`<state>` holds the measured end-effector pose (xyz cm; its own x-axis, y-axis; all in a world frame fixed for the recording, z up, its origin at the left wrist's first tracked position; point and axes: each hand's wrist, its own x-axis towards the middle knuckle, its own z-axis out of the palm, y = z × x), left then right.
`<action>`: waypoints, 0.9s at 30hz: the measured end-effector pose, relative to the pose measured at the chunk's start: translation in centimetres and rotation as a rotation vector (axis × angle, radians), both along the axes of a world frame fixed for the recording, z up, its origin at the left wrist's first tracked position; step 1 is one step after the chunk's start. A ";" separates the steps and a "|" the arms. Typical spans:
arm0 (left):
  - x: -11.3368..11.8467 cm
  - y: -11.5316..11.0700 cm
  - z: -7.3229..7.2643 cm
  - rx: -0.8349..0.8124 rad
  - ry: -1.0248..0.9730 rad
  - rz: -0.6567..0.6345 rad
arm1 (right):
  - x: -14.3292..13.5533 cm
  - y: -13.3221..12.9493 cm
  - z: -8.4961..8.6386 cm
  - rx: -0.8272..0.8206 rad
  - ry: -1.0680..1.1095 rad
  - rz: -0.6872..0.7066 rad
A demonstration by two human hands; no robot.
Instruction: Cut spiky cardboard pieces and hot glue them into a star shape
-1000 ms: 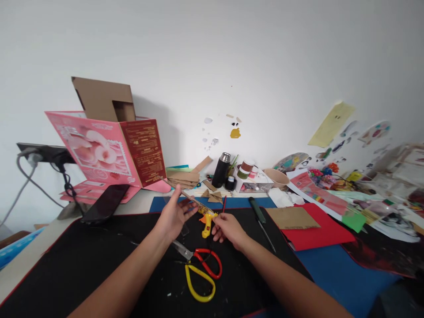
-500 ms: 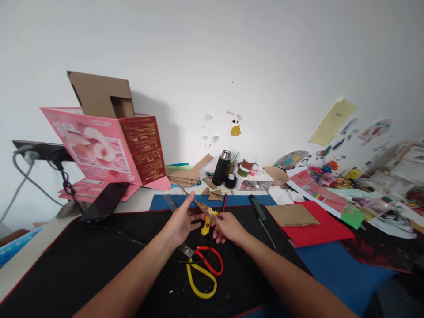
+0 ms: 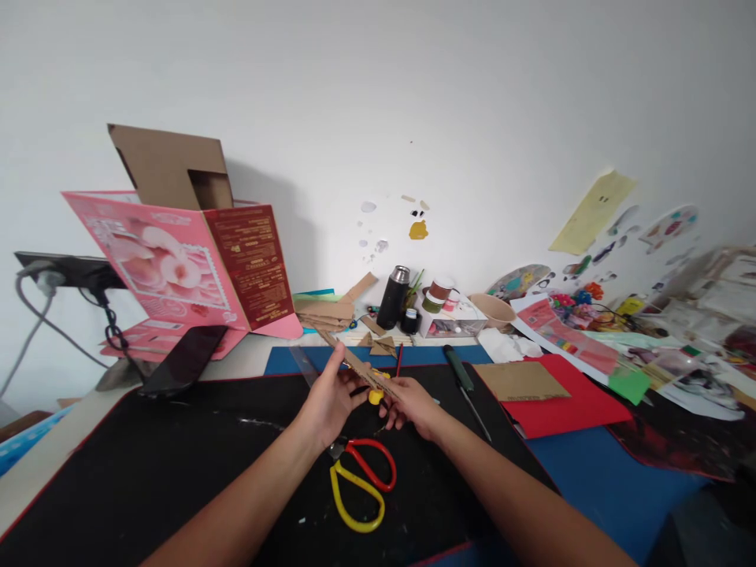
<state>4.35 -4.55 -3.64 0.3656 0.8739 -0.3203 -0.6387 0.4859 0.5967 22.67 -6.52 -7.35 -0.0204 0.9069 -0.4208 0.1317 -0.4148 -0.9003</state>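
Note:
A narrow piece of brown cardboard [image 3: 360, 368] is held aslant over the black mat [image 3: 224, 441]. My left hand [image 3: 329, 398] grips it near the middle, thumb on top and fingers underneath. At its near right end, my right hand [image 3: 410, 403] pinches it between thumb and fingers. A yellow tool [image 3: 376, 396], possibly a glue gun, shows partly beneath the cardboard; the rest is hidden. Just below the hands lie scissors [image 3: 365, 487] with one red and one yellow handle, their blades covered by my left hand. A clear strip [image 3: 304, 362] lies beyond my left hand.
Right of my hands is a green-handled screwdriver-like tool [image 3: 459, 370], then cardboard [image 3: 523, 381] on red sheets [image 3: 582, 402]. Behind stand a black thermos [image 3: 394, 299] and paint jars [image 3: 438, 293]. A pink box [image 3: 177, 268] and a phone [image 3: 187, 361] are at left.
The cardboard has turned so more of its flat face shows, covering more of the yellow tool. Both hands keep hold of it. The view has shifted slightly.

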 end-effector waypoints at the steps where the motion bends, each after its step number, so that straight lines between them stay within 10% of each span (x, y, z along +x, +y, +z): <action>1: 0.0 -0.1 0.1 0.000 -0.008 0.002 | 0.1 -0.1 0.1 0.001 0.011 -0.001; 27: 0.1 -1.0 1.1 0.172 -0.063 -0.044 | 0.4 -0.8 0.0 0.169 0.234 -0.122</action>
<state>4.47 -5.51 -2.55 0.4197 0.8964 -0.1427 -0.6577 0.4087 0.6327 23.04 -7.32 -7.31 0.0146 0.9654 -0.2604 -0.1289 -0.2564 -0.9579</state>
